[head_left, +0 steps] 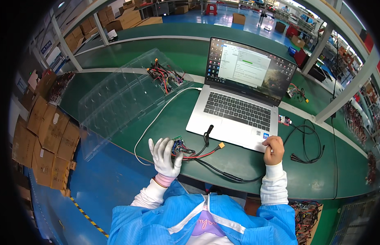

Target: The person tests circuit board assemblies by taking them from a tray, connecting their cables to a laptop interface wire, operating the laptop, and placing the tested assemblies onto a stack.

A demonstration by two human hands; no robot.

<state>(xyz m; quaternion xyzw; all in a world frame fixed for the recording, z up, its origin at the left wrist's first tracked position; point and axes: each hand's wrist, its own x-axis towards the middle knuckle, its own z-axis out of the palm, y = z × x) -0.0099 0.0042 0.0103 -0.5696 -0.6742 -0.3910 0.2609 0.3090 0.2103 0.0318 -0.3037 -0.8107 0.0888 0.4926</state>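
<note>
On a green workbench (pixel 222 163), an open silver laptop (pixel 239 110) anchors the scene, with a clear plastic tray (pixel 116 98) to its left holding a wired board. The gloved left hand (pixel 165 157), fingers spread flat, lies left of the laptop's front edge, pressing on a small circuit board (pixel 178 143) whose red and black wires (pixel 200 153) trail right toward the laptop. The bare right hand (pixel 274 149), loosely curled and holding nothing visible, rests at the laptop's front right corner, well apart from the board.

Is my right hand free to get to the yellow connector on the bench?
Probably yes. The right hand rests at the laptop's front corner, and the yellow connector lies on bare green bench to its left, nothing between.
</note>
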